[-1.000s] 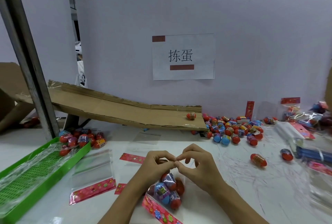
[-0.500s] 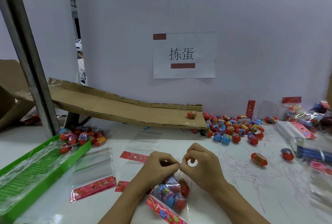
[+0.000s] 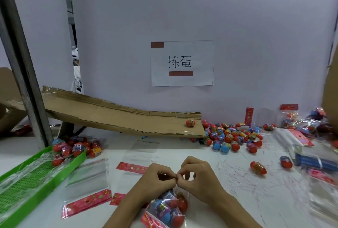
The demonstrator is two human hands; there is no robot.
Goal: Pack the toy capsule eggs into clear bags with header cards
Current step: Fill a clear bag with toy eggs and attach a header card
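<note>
1. The left hand (image 3: 155, 178) and right hand (image 3: 199, 178) meet fingertip to fingertip, fingers curled, pinching the top edge of a clear bag (image 3: 167, 209) low on the bench (image 3: 210, 196).
2. That bag holds several red and blue capsule eggs, its pink header card (image 3: 149, 220) at the near end.
3. A green tray (image 3: 60, 171) at left holds a filled bag (image 3: 62, 152).
4. Loose eggs (image 3: 232, 136) lie piled beside the cardboard ramp (image 3: 113, 118).
5. Empty bags (image 3: 87, 182) lie flat beside the tray.
</note>
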